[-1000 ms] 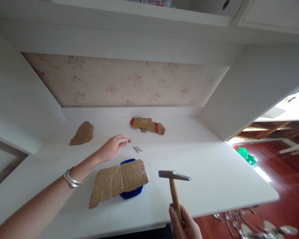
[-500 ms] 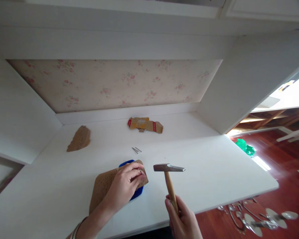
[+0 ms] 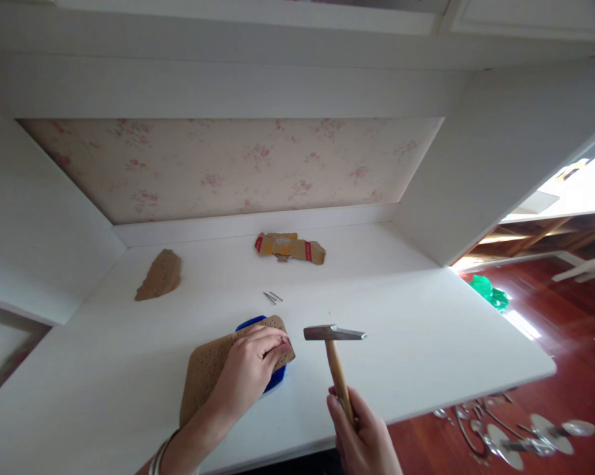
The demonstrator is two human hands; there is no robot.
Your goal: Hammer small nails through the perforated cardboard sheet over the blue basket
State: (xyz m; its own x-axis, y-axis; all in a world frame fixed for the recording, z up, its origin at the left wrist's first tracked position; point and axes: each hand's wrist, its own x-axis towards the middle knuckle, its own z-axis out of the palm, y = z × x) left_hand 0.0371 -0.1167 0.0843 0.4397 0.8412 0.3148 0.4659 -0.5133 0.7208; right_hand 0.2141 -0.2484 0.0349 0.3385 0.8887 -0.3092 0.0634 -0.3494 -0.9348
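Hammer (image 3: 334, 353) first: the right hand (image 3: 364, 439) has its grip clenched round the wooden handle, steel head up and level at three o'clock from the perforated cardboard (image 3: 203, 373), just beside it and not touching. The big change is on the other side. A second ago the left hand (image 3: 250, 373) was out at twelve o'clock by the loose nails (image 3: 272, 297), pinching something thin; half a second ago it came back onto the sheet, and now it sits there, fingertips (image 3: 283, 346) pinched together at the sheet's three o'clock edge. What they hold is too small to tell. The hammer has barely moved since. The cardboard lies across a blue container (image 3: 252, 323) near the front of the white bench (image 3: 426, 343). To my eye the fetching is over and the hand is planted at the sheet. Further back, a torn brown scrap (image 3: 159, 274) at ten o'clock and a flattened carton (image 3: 290, 247) at twelve lie where they were.
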